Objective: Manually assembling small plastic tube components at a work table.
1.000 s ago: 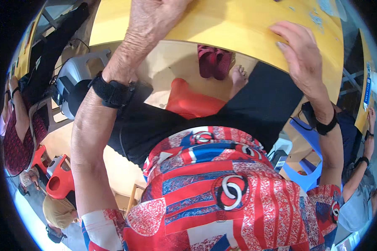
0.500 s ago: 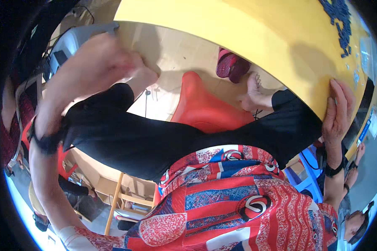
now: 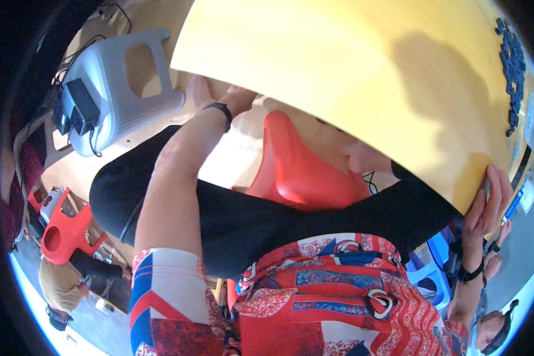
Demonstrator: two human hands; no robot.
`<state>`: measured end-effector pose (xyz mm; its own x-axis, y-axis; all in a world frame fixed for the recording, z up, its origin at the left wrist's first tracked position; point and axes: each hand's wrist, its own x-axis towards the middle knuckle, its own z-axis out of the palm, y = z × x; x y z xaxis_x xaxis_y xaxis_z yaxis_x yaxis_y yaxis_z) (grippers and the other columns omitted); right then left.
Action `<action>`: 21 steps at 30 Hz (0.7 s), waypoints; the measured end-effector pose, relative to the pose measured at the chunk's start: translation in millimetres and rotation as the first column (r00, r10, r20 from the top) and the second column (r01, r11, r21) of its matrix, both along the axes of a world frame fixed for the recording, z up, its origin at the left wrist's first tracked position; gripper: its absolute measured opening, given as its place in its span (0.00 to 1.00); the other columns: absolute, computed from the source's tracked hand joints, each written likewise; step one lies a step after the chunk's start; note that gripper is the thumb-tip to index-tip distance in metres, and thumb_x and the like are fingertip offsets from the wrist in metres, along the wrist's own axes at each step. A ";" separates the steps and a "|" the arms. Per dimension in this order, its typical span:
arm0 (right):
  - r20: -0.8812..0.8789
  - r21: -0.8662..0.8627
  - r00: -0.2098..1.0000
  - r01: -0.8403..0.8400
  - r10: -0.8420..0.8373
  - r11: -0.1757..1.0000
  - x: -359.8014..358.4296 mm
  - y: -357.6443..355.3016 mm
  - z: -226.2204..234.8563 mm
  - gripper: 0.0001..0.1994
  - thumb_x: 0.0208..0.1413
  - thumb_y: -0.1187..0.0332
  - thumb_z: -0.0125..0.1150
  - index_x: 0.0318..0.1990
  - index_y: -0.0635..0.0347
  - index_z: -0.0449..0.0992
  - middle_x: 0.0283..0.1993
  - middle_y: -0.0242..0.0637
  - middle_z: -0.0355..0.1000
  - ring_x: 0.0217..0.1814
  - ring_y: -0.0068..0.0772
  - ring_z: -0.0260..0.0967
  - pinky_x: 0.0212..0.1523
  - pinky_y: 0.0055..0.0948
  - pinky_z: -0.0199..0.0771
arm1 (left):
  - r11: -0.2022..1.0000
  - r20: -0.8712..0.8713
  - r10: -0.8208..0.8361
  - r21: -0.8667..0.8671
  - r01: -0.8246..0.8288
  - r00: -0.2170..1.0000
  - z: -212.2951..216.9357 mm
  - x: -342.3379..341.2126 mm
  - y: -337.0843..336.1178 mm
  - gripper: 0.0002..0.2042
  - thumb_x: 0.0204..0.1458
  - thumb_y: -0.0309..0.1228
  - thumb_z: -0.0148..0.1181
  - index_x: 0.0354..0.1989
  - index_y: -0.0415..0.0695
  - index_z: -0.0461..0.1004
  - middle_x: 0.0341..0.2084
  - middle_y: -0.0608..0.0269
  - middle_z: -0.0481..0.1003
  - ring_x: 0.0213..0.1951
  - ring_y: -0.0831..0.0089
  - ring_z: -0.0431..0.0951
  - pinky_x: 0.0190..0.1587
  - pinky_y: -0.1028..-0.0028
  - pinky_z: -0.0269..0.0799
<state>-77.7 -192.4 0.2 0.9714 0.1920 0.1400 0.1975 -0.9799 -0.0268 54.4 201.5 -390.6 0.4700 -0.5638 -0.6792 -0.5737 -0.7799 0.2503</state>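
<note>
My left hand (image 3: pixel 241 99) reaches down past the edge of the yellow table (image 3: pixel 314 47), close to a bare foot (image 3: pixel 199 89). Its fingers are hidden under the tabletop, so whether they hold anything does not show. My right hand (image 3: pixel 486 202) rests at the table's right corner, with fingers stretched out along the edge and nothing in them. Farther up on the tabletop lies a strip of small dark pieces (image 3: pixel 512 74). Between my legs stands a red plastic stool (image 3: pixel 296 172).
A light grey plastic stool (image 3: pixel 110 77) stands at the left with black power adapters (image 3: pixel 82 107) on it. Behind it is another red stool (image 3: pixel 65 234). A blue stool (image 3: pixel 430 276) stands at the right. Other people (image 3: pixel 62 282) are near both sides.
My left hand has swung right and down from above my left knee to below the table edge. More tabletop shows, and it now covers the pink sandal. My right hand stays at the corner.
</note>
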 end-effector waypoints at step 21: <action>-0.016 -0.052 0.999 -0.045 0.045 0.998 -5.8 -8.4 3.9 0.15 0.57 0.77 0.47 0.51 0.69 0.69 0.53 0.54 0.65 0.54 0.52 0.64 0.55 0.44 0.64 | 0.990 -0.363 0.072 0.136 -0.023 0.929 16.9 91.3 -26.6 0.09 0.46 0.36 0.58 0.33 0.49 0.79 0.33 0.59 0.79 0.39 0.62 0.79 0.42 0.57 0.73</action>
<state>-83.4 -200.7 4.1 0.9634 0.2422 0.1145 0.2414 -0.9702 0.0210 145.7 174.8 -373.7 0.1992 -0.4449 -0.8732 -0.4224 -0.8430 0.3331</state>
